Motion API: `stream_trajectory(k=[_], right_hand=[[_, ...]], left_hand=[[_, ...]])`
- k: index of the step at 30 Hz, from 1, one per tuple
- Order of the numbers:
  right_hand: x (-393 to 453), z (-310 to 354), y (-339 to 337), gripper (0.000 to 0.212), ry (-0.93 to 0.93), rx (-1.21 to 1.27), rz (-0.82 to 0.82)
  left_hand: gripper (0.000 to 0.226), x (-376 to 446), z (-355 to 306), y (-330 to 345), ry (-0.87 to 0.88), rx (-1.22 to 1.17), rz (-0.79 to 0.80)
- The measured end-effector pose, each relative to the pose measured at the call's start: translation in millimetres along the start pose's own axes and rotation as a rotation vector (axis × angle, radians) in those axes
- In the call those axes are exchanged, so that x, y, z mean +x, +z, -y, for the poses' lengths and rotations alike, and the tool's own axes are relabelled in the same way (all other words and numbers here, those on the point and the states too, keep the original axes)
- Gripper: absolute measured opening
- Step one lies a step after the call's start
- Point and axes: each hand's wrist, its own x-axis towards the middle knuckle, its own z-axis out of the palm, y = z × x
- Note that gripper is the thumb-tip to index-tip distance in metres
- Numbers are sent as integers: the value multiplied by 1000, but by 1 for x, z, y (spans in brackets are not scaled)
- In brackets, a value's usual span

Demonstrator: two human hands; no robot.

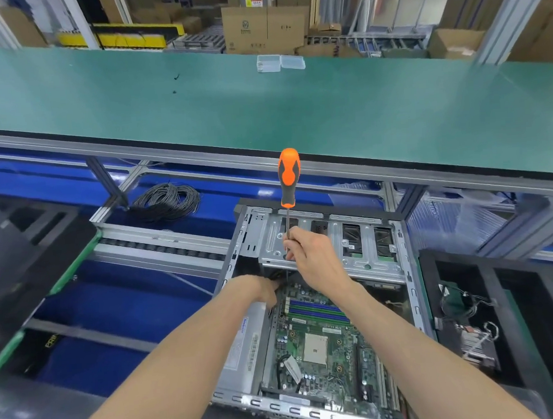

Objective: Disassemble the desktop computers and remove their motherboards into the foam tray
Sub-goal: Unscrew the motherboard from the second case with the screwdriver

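Note:
An open desktop case (412, 285) lies in front of me with its green motherboard (322, 345) still inside, blue memory slots near the top. My right hand (314, 259) pinches the metal shaft of an upright screwdriver (288, 176) with an orange and grey handle, its tip down at the board's upper left corner. My left hand (267, 289) reaches into the case at that same corner; its fingers are hidden under the drive cage (351, 240) and my right hand. A black foam tray (513, 295) stands to the right, holding a part with wires.
A silver power supply (245, 350) fills the case's left side. A coil of black cable (166, 201) lies on the blue surface behind. A green-topped bench (263, 113) with clear plastic boxes (279, 62) runs across the back. Another black tray (19, 257) sits at left.

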Motion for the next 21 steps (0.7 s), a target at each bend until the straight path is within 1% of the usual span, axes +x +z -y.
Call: stream_trajectory(k=[5, 21], right_hand=[[0, -3, 4, 22, -46, -22, -28], [1, -9, 8, 17, -41, -28, -27]], left_hand=[[82, 6, 2, 1, 6, 9, 36], [87, 8, 4, 1, 40, 17, 51]])
